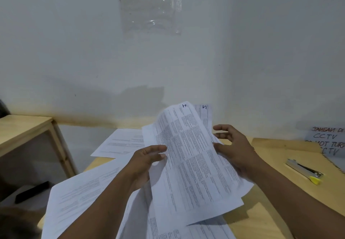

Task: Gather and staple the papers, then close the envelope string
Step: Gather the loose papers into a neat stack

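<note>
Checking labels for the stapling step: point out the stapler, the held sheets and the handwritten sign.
stapler (304,170): head view, on its metal top arm.
held sheets (194,162): head view, middle of the top printed page.
handwritten sign (325,141): head view, on the lettered face, right edge cut off.

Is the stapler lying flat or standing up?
Flat. The stapler lies lengthwise on the table, right of the papers, untouched.

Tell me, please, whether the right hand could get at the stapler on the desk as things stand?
Probably yes, once it lets go. The stapler lies in the open on the desk to the right, with nothing between it and the right hand. That hand is busy, though, gripping the papers together with the left hand.
</note>
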### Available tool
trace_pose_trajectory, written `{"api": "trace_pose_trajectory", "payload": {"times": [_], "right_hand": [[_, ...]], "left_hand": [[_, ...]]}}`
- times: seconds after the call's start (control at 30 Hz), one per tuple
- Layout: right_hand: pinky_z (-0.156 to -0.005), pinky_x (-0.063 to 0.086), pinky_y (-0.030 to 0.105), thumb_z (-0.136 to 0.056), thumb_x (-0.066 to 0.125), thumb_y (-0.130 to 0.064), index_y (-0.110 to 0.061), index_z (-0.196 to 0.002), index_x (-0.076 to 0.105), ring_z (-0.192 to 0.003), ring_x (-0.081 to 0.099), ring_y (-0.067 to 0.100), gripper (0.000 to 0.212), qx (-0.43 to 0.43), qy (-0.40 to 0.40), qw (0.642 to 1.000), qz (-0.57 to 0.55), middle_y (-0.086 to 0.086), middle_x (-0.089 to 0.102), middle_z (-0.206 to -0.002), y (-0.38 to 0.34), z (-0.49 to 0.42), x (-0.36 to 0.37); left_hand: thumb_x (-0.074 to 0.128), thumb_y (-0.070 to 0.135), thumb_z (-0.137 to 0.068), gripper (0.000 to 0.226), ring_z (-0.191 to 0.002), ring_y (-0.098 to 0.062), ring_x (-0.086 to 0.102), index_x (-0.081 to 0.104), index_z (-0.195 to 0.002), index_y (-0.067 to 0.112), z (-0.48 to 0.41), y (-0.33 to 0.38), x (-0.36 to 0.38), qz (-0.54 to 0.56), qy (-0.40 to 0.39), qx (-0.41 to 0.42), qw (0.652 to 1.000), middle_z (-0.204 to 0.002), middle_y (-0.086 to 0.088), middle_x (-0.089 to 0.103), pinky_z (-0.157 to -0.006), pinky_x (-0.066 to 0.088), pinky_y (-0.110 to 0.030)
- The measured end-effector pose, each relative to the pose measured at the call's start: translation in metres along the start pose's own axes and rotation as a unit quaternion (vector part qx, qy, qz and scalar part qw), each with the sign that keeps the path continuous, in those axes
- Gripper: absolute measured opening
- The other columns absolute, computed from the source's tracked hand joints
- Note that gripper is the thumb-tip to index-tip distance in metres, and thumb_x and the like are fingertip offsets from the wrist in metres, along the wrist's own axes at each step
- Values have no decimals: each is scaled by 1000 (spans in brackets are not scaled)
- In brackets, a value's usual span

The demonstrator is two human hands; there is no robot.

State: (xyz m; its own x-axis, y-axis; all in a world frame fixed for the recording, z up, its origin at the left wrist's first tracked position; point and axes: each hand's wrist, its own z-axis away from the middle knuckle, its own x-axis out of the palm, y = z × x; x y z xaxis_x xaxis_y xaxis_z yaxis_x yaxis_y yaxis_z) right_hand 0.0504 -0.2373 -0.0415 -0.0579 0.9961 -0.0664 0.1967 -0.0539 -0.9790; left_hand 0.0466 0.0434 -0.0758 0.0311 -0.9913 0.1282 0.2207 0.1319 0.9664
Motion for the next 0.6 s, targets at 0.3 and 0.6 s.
{"api": "trace_pose_trajectory", "payload": {"times": [0.3, 0.6], "right_hand": [[-95, 53, 47, -78, 83, -22, -40, -111, 64, -108, 64, 23, 42, -33, 30, 994, 100, -5, 59, -122, -9, -3, -3], [-62, 57, 25, -81, 76, -1, -31, -106, 66, -99, 68, 24, 40, -36, 2, 998, 61, 6, 64, -118, -16, -9, 14]], "left_hand": [[86, 5, -75, 27, -93, -27, 72, 81, -99, 14, 3, 8, 5, 28, 7, 33, 999, -123, -11, 73, -93, 53, -42], [86, 0, -72, 48, -106, -42, 72, 68, -113, 17, 18, 14, -23, 64, 34, 72, 995, -126, -17, 70, -99, 55, -55]]}}
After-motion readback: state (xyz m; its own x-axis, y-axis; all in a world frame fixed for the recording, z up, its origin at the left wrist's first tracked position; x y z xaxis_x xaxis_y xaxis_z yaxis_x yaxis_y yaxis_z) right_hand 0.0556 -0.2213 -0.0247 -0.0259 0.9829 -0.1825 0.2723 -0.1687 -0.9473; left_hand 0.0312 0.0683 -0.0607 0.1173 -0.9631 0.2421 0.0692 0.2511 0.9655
